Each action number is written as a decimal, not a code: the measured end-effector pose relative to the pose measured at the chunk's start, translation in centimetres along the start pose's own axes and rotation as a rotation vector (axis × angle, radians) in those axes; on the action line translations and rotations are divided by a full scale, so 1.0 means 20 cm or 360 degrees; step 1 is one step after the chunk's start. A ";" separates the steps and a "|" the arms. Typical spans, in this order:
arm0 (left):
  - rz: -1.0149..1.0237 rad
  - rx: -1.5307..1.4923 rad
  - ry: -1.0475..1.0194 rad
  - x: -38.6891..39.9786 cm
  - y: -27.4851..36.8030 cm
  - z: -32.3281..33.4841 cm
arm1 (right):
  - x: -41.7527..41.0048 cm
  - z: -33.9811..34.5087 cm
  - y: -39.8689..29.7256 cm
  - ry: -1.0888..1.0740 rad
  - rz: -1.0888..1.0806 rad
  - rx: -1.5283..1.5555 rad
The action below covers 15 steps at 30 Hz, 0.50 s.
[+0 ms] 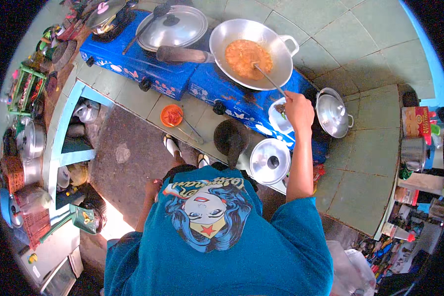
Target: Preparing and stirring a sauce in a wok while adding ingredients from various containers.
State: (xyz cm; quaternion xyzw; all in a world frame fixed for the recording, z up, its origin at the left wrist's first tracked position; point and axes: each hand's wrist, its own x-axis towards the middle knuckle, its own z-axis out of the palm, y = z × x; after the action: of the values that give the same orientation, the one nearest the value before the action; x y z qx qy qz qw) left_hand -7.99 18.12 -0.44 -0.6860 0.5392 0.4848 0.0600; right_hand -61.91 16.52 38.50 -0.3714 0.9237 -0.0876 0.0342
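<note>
My right hand [299, 111] grips the thin metal handle of a cooking utensil [269, 78]. Its lower end is sunk in orange-brown sauce [244, 55], so I cannot tell whether it is a ladle or a spatula. The sauce lies in an aluminium wok [279, 68] with a long wooden handle and a metal loop handle, set on a blue gas stove [240, 105]. Below my right wrist sits a white bowl [277, 122] with something dark and green inside. My left hand [153, 187] hangs by my left side, away from the counter; its fingers are mostly hidden.
An orange bowl [166, 107] of red paste, a dark stone mortar [225, 137] and an aluminium lid [261, 170] stand along the tiled counter's front. Another lidded pan [192, 33] occupies the left burner. A lidded pot [333, 116] is right of the stove.
</note>
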 end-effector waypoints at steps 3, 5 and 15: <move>0.0131 0.0038 0.0088 0.02 -0.04 0.01 | -0.01 -0.01 -0.03 -0.0053 0.0028 0.0044; 0.0182 0.0149 0.0132 0.02 -0.07 0.01 | 0.00 0.01 -0.01 -0.0035 0.0001 0.0052; 0.0042 0.0239 0.0185 -0.02 -0.06 0.03 | -0.07 -0.03 0.00 -0.0053 -0.0032 0.0132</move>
State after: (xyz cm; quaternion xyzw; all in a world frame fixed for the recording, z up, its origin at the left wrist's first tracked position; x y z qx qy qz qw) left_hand -7.42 19.29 -0.93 -0.6993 0.5858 0.4030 0.0734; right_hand -60.95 17.47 39.07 -0.3804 0.9148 -0.1200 0.0639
